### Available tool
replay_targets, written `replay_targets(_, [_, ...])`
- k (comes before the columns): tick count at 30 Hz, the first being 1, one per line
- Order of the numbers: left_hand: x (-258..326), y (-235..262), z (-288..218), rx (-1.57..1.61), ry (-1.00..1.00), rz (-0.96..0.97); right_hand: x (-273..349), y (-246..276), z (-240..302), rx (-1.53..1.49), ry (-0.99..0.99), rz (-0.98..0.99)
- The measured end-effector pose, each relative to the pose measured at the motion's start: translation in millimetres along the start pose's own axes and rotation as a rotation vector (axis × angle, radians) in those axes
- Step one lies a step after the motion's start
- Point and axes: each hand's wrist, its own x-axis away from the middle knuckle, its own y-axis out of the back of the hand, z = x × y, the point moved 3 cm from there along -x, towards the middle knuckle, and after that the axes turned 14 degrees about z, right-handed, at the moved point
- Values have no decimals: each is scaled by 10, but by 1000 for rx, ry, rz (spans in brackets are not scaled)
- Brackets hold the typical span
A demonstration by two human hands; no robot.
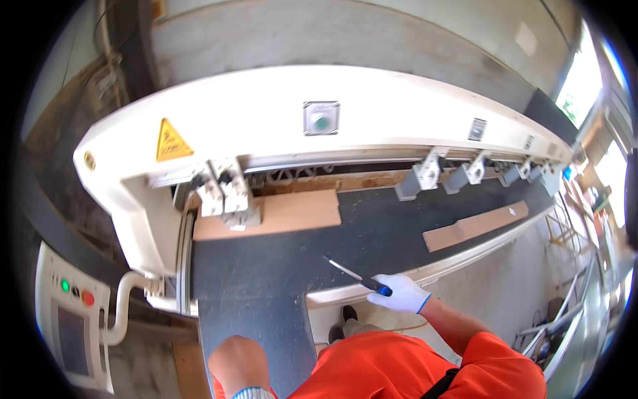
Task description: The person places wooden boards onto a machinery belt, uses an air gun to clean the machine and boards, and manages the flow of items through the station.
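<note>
My right hand (401,293), in a white knit glove with a blue-edged cuff, is closed around a screwdriver (376,286). Its handle is black with a blue end, and the thin metal shaft points up and left over the dark worktop (279,266). The screwdriver's tip seems clear of the surface, close above it. On the left, my arm bends back toward my body. A white glove cuff (252,394) is all that shows at the lower edge; the left hand itself is cut off.
A long white machine beam (252,106) spans the worktop, carrying several clamp heads (425,174). One brown board (299,211) lies under the left clamps (226,193); brown strips (478,225) lie at right. A control panel (72,326) stands at left.
</note>
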Motion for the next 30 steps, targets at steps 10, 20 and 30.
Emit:
replay_targets(10, [-800, -593, 79, 296, -146, 145, 502, -81, -704, -101, -180, -22])
replay_targets(20, [-1405, -1124, -239, 1050, -664, 393, 1047, -35, -1251, -324, -224, -176])
replay_targets(30, [-1415, -1687, -719, 1408, -1263, 490, 1649, -429, -1589, -316, -314, 168])
